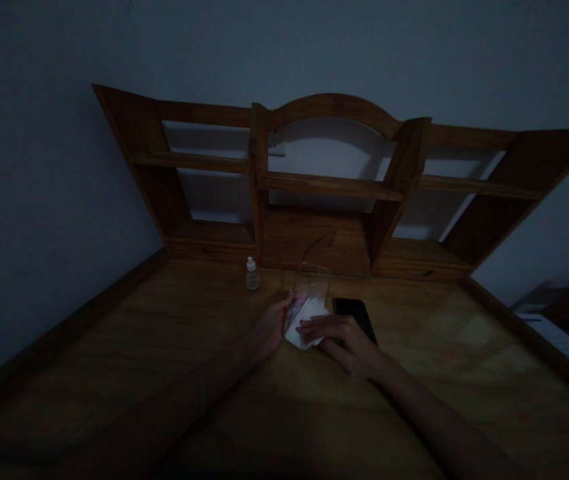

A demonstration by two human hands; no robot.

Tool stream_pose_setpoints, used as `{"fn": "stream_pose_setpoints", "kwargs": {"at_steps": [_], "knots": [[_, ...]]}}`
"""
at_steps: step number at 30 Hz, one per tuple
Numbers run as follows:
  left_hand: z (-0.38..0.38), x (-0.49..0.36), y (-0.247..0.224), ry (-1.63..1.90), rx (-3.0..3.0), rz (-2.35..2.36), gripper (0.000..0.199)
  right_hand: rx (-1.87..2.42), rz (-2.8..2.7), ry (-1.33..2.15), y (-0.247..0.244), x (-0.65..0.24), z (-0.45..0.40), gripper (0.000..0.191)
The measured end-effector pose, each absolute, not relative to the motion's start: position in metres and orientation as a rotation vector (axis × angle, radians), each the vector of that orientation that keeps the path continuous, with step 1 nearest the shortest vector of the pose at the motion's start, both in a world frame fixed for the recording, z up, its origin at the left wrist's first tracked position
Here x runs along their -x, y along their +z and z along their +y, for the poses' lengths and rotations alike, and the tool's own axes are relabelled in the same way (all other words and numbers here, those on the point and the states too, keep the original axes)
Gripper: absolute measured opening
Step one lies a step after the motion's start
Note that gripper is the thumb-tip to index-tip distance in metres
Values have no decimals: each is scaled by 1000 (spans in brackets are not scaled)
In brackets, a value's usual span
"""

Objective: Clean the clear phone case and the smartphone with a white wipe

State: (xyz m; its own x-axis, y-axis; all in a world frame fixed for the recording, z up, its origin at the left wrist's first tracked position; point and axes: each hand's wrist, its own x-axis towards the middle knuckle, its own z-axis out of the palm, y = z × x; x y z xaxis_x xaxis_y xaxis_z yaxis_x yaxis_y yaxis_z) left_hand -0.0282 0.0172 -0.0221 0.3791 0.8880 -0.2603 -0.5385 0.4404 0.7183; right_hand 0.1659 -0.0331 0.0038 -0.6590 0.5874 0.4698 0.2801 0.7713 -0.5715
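In the head view, with the clock centred on the white cloth (305, 327) and twelve pointing toward the wall (204, 47), the left hand (269, 327) sits at nine o'clock. It grasps the lower left edge of a clear panel (317, 279), its thumb raised along that edge. The panel stands out toward twelve o'clock, just beyond the cloth and above the desk (264, 407). A thin dark curved strip (319, 243) shows past its far edge; the light is so dim that I cannot tell whether the two are joined, or quite what the panel is.

The right hand (341, 340) comes in from four o'clock and grips the cloth, fingers bent over its top, with the cloth lying against the near part of the panel. A black phone (357, 317) lies at three o'clock, beside the right hand and partly hidden by it. A small bottle (253, 277) with a white cap stands upright between ten and eleven o'clock, apart from both hands.

At twelve o'clock a wooden shelf (334, 185) spans the back of the desk, its middle top rail arched. A wall socket (275, 142) shows through it near half past eleven. Far out at three o'clock, beyond the desk's edge, lies a white flat thing (561, 340).
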Motion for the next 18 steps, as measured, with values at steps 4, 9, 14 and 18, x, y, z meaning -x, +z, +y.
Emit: {"fn": "stream_pose_setpoints", "kwargs": {"at_steps": [4,9,14,18], "knots": [[14,30,-20,1070,-606,740,17,662,-2283,739,7,-165,-37,28],[12,32,-22,1070,-642,707,20,727,-2309,718,11,-168,-38,36],[13,31,-21,1097,-620,737,14,750,-2363,603,10,-169,-37,44],[11,30,-15,1084,-603,731,17,830,-2347,523,4,-173,-33,47]]}}
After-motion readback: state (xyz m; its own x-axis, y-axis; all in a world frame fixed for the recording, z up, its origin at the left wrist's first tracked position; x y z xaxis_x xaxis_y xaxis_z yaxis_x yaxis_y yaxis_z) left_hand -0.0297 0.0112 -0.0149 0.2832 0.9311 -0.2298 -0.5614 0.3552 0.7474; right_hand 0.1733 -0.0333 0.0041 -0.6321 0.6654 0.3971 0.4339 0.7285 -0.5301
